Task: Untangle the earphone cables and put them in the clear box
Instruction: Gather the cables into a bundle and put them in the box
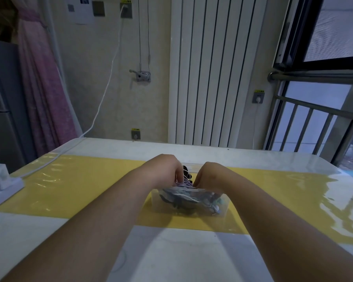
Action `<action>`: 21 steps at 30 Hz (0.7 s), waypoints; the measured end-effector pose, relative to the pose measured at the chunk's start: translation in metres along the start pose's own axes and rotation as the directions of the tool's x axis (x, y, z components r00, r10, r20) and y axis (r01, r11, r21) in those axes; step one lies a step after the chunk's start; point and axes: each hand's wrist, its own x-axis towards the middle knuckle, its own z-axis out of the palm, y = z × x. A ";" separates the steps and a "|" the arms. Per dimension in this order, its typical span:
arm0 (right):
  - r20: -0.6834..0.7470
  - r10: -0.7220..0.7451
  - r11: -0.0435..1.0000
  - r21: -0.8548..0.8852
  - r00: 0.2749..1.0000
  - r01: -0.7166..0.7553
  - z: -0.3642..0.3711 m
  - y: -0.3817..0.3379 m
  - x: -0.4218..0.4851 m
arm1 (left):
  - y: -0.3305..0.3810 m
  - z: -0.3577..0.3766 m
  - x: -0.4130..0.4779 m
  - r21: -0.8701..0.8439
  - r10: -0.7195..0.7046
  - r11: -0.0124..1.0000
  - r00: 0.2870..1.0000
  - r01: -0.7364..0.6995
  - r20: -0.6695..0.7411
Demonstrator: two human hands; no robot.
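Box sits on surface. L hand & R hand above its far rim, each grip curled, pinching cables strung betw. them. More cables inside box.

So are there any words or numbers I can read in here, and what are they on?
None can be read.
Top yellow label, above the socket: too small.
Low yellow label, above the socket: too small.
Right yellow label, above the socket: too small.
Paper on the wall: blurred.
Clear box, earphone cables: no writing shows.
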 end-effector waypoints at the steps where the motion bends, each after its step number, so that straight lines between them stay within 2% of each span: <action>1: -0.017 -0.014 1.000 -0.002 1.000 0.014 0.000 0.000 -0.001 | 0.000 0.001 0.000 0.022 0.005 1.000 1.000 -0.004 -0.019; 5: -0.078 -0.124 0.991 -0.069 0.989 0.119 0.001 0.004 -0.007 | -0.003 0.000 0.001 0.064 0.034 0.997 0.999 -0.031 -0.037; 7: -0.118 -0.170 0.985 -0.010 0.978 0.170 0.002 0.006 -0.009 | -0.003 0.000 0.002 0.109 0.035 0.993 0.999 -0.035 0.003; 10: -0.092 -0.224 0.972 0.052 0.970 0.229 0.003 0.006 -0.012 | 0.001 0.002 0.002 0.164 -0.003 0.987 0.998 -0.007 0.056; 13: -0.057 -0.232 0.973 0.003 0.971 0.232 0.004 0.003 -0.016 | 0.002 0.001 0.003 0.221 -0.006 0.975 0.993 -0.020 0.116; 18: 0.041 -0.114 0.993 -0.018 0.993 0.115 0.001 -0.001 -0.016 | 0.005 -0.007 0.006 0.212 -0.017 0.976 0.967 -0.039 0.256; 21: 0.063 -0.176 0.981 -0.068 0.982 0.180 0.000 -0.001 -0.016 | 0.004 -0.010 0.004 0.197 -0.009 0.979 0.958 -0.050 0.288</action>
